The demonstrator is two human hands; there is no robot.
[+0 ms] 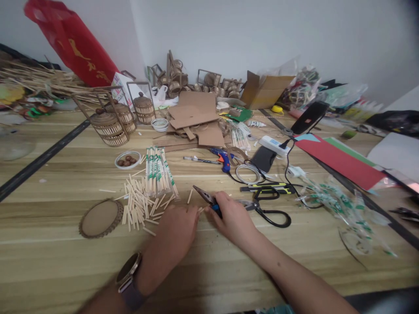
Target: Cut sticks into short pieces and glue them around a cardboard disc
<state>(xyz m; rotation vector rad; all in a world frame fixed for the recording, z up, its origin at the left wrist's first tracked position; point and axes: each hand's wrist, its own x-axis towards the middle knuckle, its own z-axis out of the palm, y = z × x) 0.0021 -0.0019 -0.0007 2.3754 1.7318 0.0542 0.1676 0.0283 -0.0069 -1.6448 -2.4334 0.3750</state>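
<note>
Blue-handled metal needle-nose pliers (pixel 204 196) are gripped in the curled right hand (pixel 232 218), between a heap of short pale wooden sticks (pixel 139 198) and black-handled metal scissors (pixel 255 206), over a wood-grain table (pixel 209 279). Left hand (pixel 180 224) bent close alongside; fingertips hidden, so its grip cannot be told.

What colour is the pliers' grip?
The pliers' grip shows blue, seen best in the head view.
</note>
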